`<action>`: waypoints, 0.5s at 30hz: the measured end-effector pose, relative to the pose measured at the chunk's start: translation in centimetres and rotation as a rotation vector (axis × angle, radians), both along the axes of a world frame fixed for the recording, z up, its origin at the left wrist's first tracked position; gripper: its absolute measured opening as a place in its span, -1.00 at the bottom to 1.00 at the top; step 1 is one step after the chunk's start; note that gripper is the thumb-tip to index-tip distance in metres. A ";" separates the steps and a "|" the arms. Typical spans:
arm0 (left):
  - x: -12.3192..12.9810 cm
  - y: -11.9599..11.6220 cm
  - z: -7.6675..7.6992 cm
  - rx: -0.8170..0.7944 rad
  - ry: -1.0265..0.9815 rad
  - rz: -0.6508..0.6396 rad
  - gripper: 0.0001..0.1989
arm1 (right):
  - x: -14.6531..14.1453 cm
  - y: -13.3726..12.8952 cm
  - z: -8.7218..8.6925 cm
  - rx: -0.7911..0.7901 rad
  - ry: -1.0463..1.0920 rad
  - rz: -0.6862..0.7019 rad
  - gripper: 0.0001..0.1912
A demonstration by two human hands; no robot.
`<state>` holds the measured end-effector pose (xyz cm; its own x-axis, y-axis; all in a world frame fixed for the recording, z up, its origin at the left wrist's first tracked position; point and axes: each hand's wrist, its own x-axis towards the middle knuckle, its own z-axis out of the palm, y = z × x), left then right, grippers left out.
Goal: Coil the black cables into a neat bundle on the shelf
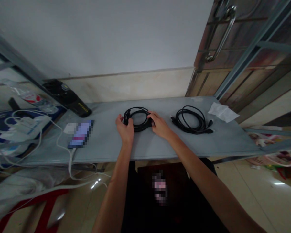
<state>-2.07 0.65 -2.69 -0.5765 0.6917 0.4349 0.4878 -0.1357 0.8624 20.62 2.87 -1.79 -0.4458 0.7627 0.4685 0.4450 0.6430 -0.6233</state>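
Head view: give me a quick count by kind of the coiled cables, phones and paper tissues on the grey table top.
Coiled black cables: 2
Phone: 1
White paper tissue: 1
Total: 4

Phone (pixel 80 134) on grey tabletop (pixel 106 150), white cable (pixel 70 161) trailing over the edge; crumpled white tissue (pixel 223 112), steel door handle (pixel 222 35)
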 end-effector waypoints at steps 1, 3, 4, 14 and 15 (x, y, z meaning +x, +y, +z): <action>0.0 0.0 0.0 -0.009 0.020 -0.040 -0.45 | 0.0 0.0 0.0 0.001 0.000 -0.004 -0.30; -0.1 -0.1 0.1 -0.010 0.078 -0.099 -0.48 | 0.0 0.0 0.0 0.002 -0.003 -0.018 -0.26; -0.1 -0.2 0.2 -0.003 0.102 -0.111 -0.47 | 0.0 0.1 -0.1 0.004 -0.002 -0.032 -0.24; 0.0 -0.3 0.4 0.034 0.161 -0.152 -0.42 | 0.1 0.6 -0.4 -0.023 -0.006 -0.079 -0.11; 0.2 -0.5 0.7 0.046 0.191 -0.157 -0.44 | 0.1 0.6 -0.4 -0.022 -0.008 -0.069 -0.10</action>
<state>-1.84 0.18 -2.01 -0.3678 0.7434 0.5587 0.6115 -0.2592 0.7475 20.68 3.49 -2.22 -0.3954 0.8021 0.4475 0.4933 0.5964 -0.6332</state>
